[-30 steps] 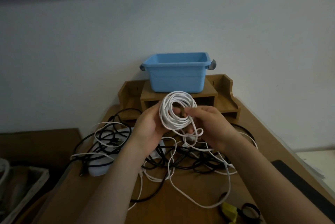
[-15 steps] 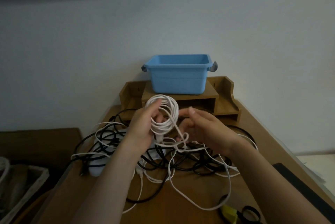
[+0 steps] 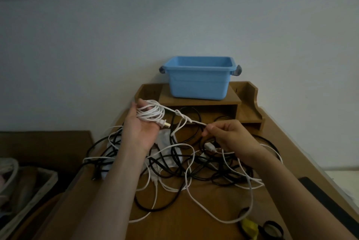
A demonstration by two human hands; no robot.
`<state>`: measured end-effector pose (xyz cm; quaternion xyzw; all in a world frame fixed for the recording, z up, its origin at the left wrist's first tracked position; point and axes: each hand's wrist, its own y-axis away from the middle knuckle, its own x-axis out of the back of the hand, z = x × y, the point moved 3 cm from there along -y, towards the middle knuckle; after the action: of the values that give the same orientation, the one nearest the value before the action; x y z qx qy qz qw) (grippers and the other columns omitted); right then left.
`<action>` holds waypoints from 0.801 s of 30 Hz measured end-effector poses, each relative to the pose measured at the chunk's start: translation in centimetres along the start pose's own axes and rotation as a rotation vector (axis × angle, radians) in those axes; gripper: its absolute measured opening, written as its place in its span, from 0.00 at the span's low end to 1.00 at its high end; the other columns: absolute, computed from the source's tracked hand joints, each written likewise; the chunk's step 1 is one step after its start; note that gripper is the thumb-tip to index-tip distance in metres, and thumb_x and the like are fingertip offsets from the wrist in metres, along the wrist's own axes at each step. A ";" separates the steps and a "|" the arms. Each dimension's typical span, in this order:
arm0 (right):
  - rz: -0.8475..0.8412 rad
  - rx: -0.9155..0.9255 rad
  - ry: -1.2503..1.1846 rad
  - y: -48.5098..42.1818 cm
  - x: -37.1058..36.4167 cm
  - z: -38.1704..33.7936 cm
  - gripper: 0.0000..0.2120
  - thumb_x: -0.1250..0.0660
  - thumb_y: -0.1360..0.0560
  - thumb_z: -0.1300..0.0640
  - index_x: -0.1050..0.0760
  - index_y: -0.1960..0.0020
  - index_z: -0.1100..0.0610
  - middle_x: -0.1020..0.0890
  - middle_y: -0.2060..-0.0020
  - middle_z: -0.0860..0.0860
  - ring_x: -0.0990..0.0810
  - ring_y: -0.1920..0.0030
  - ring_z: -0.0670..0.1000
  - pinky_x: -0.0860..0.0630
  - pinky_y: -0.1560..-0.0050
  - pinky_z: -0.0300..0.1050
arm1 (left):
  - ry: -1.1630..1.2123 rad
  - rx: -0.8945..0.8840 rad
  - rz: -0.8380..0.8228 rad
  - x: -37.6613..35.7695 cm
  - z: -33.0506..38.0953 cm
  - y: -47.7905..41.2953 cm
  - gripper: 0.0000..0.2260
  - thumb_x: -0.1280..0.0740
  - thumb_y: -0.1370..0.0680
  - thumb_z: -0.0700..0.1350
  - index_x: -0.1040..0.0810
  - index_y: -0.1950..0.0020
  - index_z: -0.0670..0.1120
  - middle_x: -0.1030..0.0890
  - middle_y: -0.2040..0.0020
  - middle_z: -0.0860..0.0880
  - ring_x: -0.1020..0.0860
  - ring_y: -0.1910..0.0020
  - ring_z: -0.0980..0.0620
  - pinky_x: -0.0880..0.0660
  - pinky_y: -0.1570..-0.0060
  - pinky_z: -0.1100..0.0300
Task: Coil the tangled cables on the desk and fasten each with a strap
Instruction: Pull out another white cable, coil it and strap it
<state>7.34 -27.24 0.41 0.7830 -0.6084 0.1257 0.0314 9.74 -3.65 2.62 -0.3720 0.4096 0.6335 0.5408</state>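
My left hand holds a coil of white cable looped around its fingers, palm up, with a gold-pronged plug sticking out of the coil. A strand with a knot in it runs from the coil to my right hand, which pinches it between thumb and fingers. Below both hands lies a tangle of black and white cables on the wooden desk. Black straps and a yellow one lie at the desk's near right.
A blue plastic bin stands on a wooden desk organiser against the wall. A dark flat object lies along the desk's right edge. A grey basket sits lower left, beside the desk.
The hands have moved apart. The left hand has carried the coil to the left, and the right hand has pulled a knotted strand out to the right.
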 end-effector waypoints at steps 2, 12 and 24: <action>0.088 -0.010 0.046 0.0 1.1 -0.2 0.15 0.37 0.17 0.52 0.16 0.53 0.59 0.30 0.77 0.48 0.36 0.77 0.45 0.36 0.72 0.36 | -0.067 -0.040 -0.006 0.1 0.5 -0.2 0.18 0.40 0.15 0.49 0.20 0.61 0.46 0.21 0.70 0.54 0.19 0.68 0.56 0.24 0.42 0.55; 0.107 0.095 0.200 0.3 3.5 -1.4 0.11 0.33 0.19 0.54 0.14 0.54 0.54 0.22 0.71 0.51 0.27 0.71 0.49 0.27 0.66 0.39 | -0.323 -0.045 -0.110 -0.5 0.6 1.0 0.15 0.34 0.19 0.54 0.24 0.61 0.47 0.27 0.76 0.54 0.20 0.71 0.56 0.25 0.46 0.57; -0.131 0.034 -0.035 0.2 0.2 -1.6 0.10 0.35 0.18 0.58 0.22 0.38 0.52 0.17 0.59 0.51 0.21 0.62 0.50 0.23 0.61 0.41 | -0.425 0.087 -0.267 -1.4 -2.4 2.4 0.12 0.33 0.24 0.49 0.22 0.65 0.45 0.38 0.80 0.53 0.29 0.76 0.55 0.28 0.37 0.51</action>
<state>6.93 -27.12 1.97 0.8235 -0.5542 0.1201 0.0158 7.60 -6.62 3.26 -0.2576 0.2610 0.6021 0.7092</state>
